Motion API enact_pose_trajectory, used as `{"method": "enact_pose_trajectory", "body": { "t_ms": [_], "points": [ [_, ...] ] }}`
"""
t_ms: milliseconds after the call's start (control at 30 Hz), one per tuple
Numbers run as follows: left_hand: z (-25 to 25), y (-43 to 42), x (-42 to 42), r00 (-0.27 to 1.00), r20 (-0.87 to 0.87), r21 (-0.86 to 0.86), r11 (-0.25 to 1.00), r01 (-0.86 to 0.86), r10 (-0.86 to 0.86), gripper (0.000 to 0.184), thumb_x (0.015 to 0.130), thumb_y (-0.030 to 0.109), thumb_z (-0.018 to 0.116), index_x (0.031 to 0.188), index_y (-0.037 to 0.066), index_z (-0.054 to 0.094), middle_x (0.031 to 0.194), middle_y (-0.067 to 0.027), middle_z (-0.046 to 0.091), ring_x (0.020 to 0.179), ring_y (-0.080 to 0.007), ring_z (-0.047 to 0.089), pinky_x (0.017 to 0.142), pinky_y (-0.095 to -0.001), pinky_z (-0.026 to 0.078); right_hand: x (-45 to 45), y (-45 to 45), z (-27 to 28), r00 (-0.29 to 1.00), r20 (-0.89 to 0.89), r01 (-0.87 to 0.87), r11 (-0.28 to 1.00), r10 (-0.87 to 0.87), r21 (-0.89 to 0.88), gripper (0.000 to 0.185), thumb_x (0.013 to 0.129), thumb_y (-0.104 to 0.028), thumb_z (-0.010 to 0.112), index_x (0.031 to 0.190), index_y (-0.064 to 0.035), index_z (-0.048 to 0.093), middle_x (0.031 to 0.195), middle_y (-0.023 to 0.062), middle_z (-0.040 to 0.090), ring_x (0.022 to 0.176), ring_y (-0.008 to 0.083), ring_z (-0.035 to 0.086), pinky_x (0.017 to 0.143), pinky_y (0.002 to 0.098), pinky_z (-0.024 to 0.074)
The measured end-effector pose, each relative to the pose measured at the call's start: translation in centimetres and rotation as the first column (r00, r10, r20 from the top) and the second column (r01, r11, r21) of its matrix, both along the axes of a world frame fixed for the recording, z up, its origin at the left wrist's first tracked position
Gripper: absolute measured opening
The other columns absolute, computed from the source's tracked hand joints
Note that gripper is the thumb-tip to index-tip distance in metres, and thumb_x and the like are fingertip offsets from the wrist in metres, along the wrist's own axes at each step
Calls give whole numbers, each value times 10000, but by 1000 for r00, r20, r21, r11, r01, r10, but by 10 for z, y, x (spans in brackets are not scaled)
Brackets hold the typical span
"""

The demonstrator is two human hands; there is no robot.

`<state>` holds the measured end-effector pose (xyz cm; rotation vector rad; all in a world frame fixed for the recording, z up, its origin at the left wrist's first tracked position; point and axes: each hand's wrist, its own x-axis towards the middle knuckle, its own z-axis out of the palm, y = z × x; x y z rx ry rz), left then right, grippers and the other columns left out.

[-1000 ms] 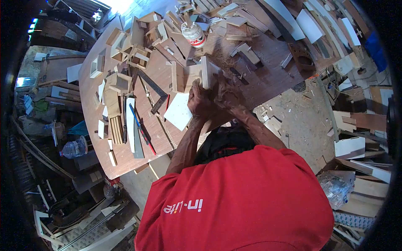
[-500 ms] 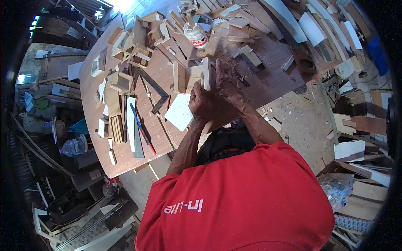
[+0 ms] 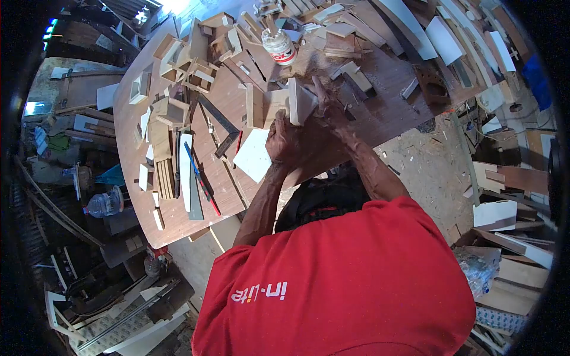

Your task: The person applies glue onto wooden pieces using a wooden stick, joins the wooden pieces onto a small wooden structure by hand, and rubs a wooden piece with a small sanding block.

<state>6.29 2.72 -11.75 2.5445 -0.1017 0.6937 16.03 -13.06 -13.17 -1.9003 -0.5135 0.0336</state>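
A small U-shaped wooden assembly [image 3: 275, 102] stands on the brown work table, with one upright panel on each side. My left hand [image 3: 282, 142] is closed at the lower front of its right upright panel [image 3: 293, 102], fingers bent against the wood. My right hand [image 3: 328, 110] is just right of that panel, its fingers stretched forward near the pale outer face. Whether the fingertips touch it, I cannot tell. A white square board [image 3: 253, 155] lies beside my left wrist. Left of it are a red pencil [image 3: 239, 142] and a dark try square [image 3: 222, 124].
A white glue jar [image 3: 278, 47] with sticks in it stands beyond the assembly. Several small wooden boxes [image 3: 200, 77] and strips crowd the table's left side, near a blue-and-red pen-like tool [image 3: 200, 178]. Offcuts [image 3: 356, 78] and sawdust lie to the right.
My right hand has moved slightly right, away from the right upright panel, and more of the panel's outer face shows. My left hand stays at its lower front.
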Motion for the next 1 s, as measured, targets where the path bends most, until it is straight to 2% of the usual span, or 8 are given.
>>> {"method": "enact_pose_trajectory", "body": {
  "t_ms": [100, 300, 400, 500, 633, 700, 833, 1000],
  "points": [
    [0, 4, 1, 996, 71, 63, 997, 49, -54, 701, 775, 159, 688, 1352, -27, 335, 940, -175, 653, 843, -349, 640, 684, -409, 528, 28, 9, -17, 997, 26, -72, 997, 73, -24, 910, 811, -240, 672, 1452, 41, 90, 1280, 211, 535, 1155, 314, 543, 979, 393, 426],
    [-8, 7, 3, 997, 49, 57, 997, 57, -59, 720, 757, 140, 697, 1349, -43, 331, 940, -158, 662, 876, -331, 639, 723, -421, 521, 44, 13, -37, 990, -38, -131, 990, 133, 54, 925, 807, -314, 681, 1447, 49, 121, 1289, 190, 538, 1166, 300, 534, 1001, 363, 402],
    [-8, 6, 4, 993, 92, 52, 996, 69, -73, 708, 750, 129, 697, 1340, -45, 347, 941, -158, 664, 880, -323, 638, 736, -420, 518, 99, 33, -150, 979, 55, -200, 976, 196, 88, 887, 773, -306, 715, 1429, 42, 230, 1308, 194, 516, 1191, 321, 505, 1018, 371, 386],
    [-5, 5, 4, 994, 99, 57, 997, 47, -53, 680, 748, 125, 697, 1323, -44, 375, 941, -156, 666, 877, -320, 639, 743, -414, 517, 110, 40, -181, 982, 83, -181, 971, 169, 158, 868, 718, -330, 752, 1385, 42, 340, 1318, 201, 498, 1217, 332, 472, 1027, 396, 374],
    [-2, 3, 3, 998, 56, 27, 999, 38, -40, 669, 748, 147, 709, 1310, -36, 398, 977, -148, 664, 904, -314, 638, 757, -397, 515, 91, 27, -133, 986, 10, -166, 974, 167, 156, 877, 676, -369, 767, 1357, 31, 387, 1325, 212, 482, 1244, 347, 437, 1050, 408, 345],
    [-2, 2, 3, 999, 44, 18, 999, 27, -28, 670, 747, 157, 714, 1308, -32, 402, 983, -145, 664, 913, -311, 637, 761, -392, 514, 88, 23, -117, 976, 76, -187, 968, 202, -167, 860, 694, -383, 741, 1359, 25, 380, 1340, 219, 462, 1249, 362, 424, 1060, 416, 333],
    [-4, 4, 4, 1000, 23, 26, 1000, 11, -12, 670, 750, 177, 720, 1304, -33, 407, 969, -130, 660, 925, -305, 634, 770, -392, 514, 72, 23, -64, 1000, 24, -12, 961, 20, -276, 786, 739, -328, 692, 1365, 20, 370, 1358, 225, 441, 1268, 367, 402, 1066, 412, 335],
    [-3, 3, 3, 1000, -13, 13, 1000, 5, -5, 661, 757, 180, 717, 1302, -33, 410, 972, -128, 648, 933, -305, 624, 780, -389, 512, 80, 41, -174, 854, 515, 245, 927, -69, -283, 841, 791, -321, 625, 1426, 59, 225, 1365, 251, 430, 1236, 393, 447, 1048, 421, 363]
  ]
}}
